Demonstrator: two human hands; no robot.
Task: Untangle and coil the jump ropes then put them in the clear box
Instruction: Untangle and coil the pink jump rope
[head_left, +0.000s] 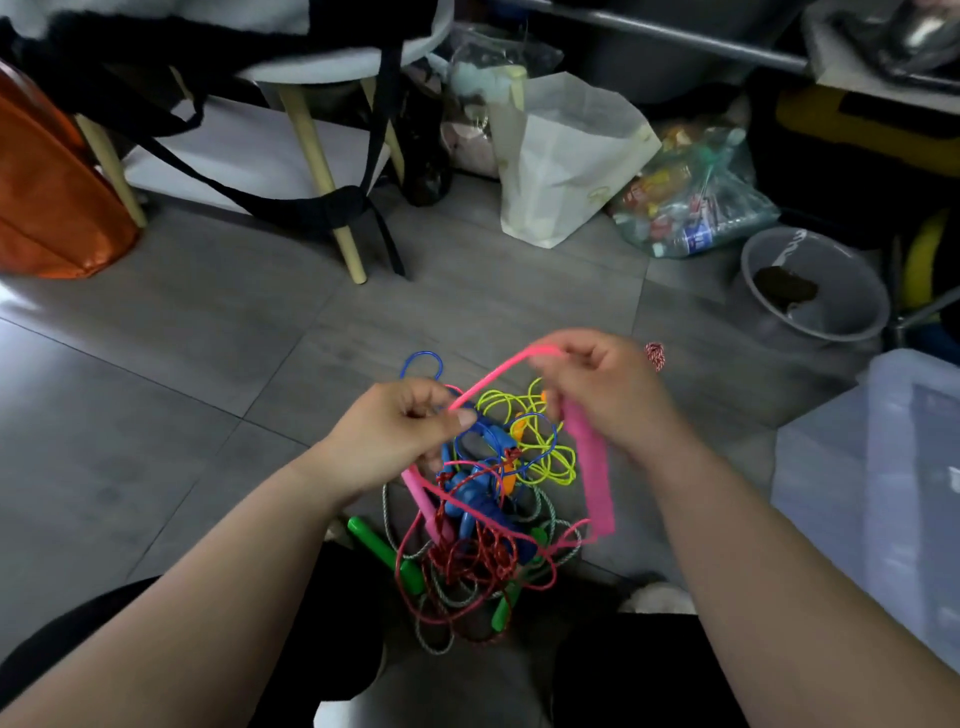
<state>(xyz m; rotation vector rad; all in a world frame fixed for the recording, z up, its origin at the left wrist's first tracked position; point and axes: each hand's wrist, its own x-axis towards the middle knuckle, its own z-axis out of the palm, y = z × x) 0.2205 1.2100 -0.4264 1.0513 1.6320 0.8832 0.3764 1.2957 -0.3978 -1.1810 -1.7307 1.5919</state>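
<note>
The pink jump rope (493, 374) is up off the ground, between the two hands, above the heap. Its cord runs as a taut slant from the left hand (400, 431), low and near, up to the right hand (597, 384), higher and farther out. The left hand pinches the cord between thumb and curled fingers. The right hand's fingers are curled round the cord's top bend, and how they grip underneath is hidden by the hand itself. One pink handle (592, 478) hangs below the right palm, its long axis near upright with the free end pointing down. A second pink handle (422, 496) slants down below the left wrist, its upper end covered by that hand. Beneath them the tangle (483, 545) lies on the floor by the person's knees. Blue, yellow, red and grey-flecked cords cross so thickly there that I cannot follow which cord belongs to which handle. A green handle (382, 553) pokes out at its left. The floor (208, 364) is grey tile. The clear box (852, 467) sits to the right, cut off by the edge of view. Farther off stand a grey bucket (831, 327), a white paper bag (566, 166), a wooden-legged stool (317, 156) and an orange bag (47, 197).
</note>
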